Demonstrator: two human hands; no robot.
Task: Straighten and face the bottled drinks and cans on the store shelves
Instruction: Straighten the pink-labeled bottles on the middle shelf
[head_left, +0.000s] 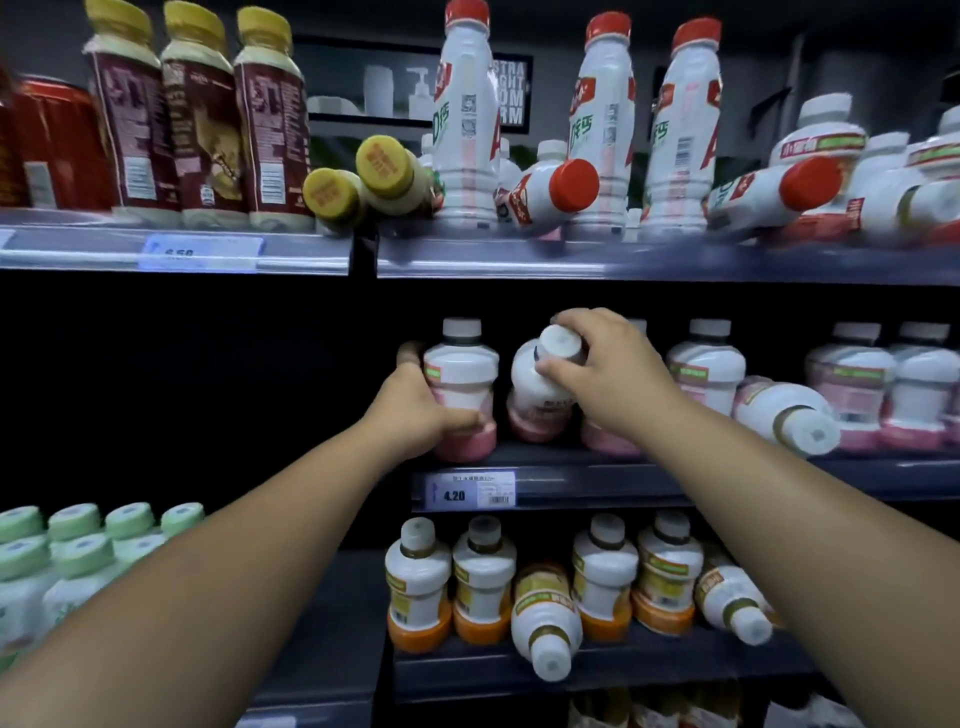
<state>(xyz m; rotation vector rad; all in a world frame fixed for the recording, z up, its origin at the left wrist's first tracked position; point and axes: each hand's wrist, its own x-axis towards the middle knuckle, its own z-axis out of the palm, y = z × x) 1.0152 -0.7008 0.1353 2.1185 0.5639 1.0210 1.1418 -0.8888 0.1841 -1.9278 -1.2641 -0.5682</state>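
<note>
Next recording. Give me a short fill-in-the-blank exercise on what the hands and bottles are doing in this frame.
1. The left hand grips an upright bottle with a ____ bottom.
2. The right hand holds a second bottle that is ____ rather than upright.
3. The price tag on that shelf's edge reads ____.
4. The bottles on the shelf below have ____ bottoms.

Missing words: pink; tilted; 4.20; orange.
</note>
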